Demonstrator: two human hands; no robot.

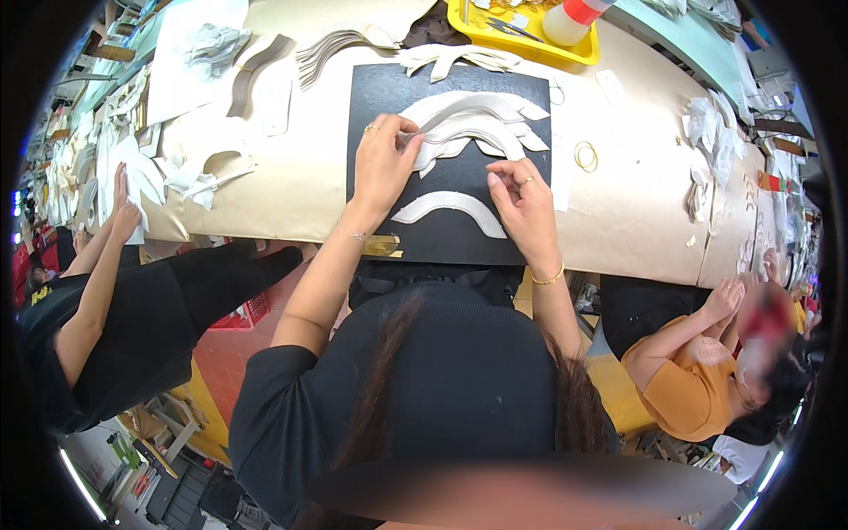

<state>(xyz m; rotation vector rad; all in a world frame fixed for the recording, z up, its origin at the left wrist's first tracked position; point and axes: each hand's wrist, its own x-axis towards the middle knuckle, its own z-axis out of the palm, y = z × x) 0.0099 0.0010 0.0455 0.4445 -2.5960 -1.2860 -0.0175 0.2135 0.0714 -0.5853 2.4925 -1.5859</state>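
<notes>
At far left, a co-worker's hand (128, 215) is seen beside white cut pieces (146, 181) on the paper-covered table (649, 212). Next, the left hand (382, 168) is raised over the left part of a black board (371, 97), its forearm slanted up and rightward, back of hand uppermost. Its grip is narrow: the left end of a stack of curved white strips (468, 108) is pinched between thumb and bent fingers. The stack is laid across the board's upper half, arched away from the body; below it, a single curved strip (450, 203) is placed apart. The right hand (527, 209) is held at the stack's lower right end, forearm near upright, wrist circled by a gold bracelet (548, 275), fingers curled inward; whether anything is pinched there cannot be told. Upper right of the board, a yellow tray (548, 51) is noted; farther right, a rubber band (576, 157).
</notes>
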